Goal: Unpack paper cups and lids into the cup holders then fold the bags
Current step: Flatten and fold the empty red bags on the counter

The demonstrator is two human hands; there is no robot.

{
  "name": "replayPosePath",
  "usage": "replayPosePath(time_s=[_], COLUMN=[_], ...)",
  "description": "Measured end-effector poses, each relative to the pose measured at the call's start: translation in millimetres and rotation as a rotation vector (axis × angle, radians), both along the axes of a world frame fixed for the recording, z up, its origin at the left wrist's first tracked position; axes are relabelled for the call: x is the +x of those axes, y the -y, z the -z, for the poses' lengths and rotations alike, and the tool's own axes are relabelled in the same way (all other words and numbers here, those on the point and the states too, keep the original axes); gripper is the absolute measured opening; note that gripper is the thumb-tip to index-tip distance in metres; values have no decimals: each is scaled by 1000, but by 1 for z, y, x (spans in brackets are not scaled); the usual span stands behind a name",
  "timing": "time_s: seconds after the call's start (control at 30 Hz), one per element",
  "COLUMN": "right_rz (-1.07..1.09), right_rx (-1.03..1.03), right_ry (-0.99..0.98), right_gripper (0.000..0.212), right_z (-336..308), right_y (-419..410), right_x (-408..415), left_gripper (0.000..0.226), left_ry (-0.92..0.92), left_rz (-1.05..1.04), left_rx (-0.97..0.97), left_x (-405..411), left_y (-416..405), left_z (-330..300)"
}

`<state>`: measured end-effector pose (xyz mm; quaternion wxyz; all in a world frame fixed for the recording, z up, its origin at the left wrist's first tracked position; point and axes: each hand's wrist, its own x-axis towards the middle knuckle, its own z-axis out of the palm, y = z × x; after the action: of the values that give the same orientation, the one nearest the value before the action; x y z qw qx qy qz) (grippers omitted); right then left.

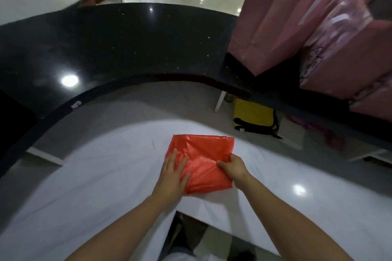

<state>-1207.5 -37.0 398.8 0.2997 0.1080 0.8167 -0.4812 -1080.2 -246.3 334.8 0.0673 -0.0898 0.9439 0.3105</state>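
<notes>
A red plastic bag (203, 150) lies folded into a rough square on the white desk (106, 176) in front of me. My left hand (172, 172) presses flat on the bag's left part with straight fingers. My right hand (232, 166) pinches a fold of the bag at its right edge, fingers curled round the plastic. No cups, lids or cup holders are in view.
A raised black curved counter (116, 48) runs behind the desk. Pink paper bags (307, 27) with white handles stand on its right end. Under the counter sits a yellow and black bag (254, 118). The desk's front edge has a gap near my body.
</notes>
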Motion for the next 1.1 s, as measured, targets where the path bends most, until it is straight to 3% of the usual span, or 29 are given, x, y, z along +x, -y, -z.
replayPosePath(time_s=[0.1, 0.2, 0.33, 0.47, 0.63, 0.87, 1.1], right_rz=[132, 241, 404, 507, 635, 852, 1038], right_rx=[-63, -134, -208, -229, -265, -504, -530], right_ry=[11, 21, 28, 43, 97, 299, 138], right_gripper=[28, 35, 44, 46, 51, 46, 39], right_z=[-7, -16, -27, -33, -25, -14, -15], right_y=[-32, -74, -146, -223, -318, -443, -569], right_x=[2, 8, 27, 66, 136, 247, 340], left_gripper=[69, 84, 100, 69, 42, 50, 43], left_ry=[-43, 32, 191, 511, 679, 893, 752], left_rz=[-61, -188, -173, -288, -249, -93, 183], left_rx=[98, 307, 565, 934, 912, 809, 645], left_x=[-25, -49, -69, -67, -41, 13, 70], left_y=[-16, -45, -100, -171, -265, -404, -552], left_z=[-10, -27, -48, -61, -79, -91, -96])
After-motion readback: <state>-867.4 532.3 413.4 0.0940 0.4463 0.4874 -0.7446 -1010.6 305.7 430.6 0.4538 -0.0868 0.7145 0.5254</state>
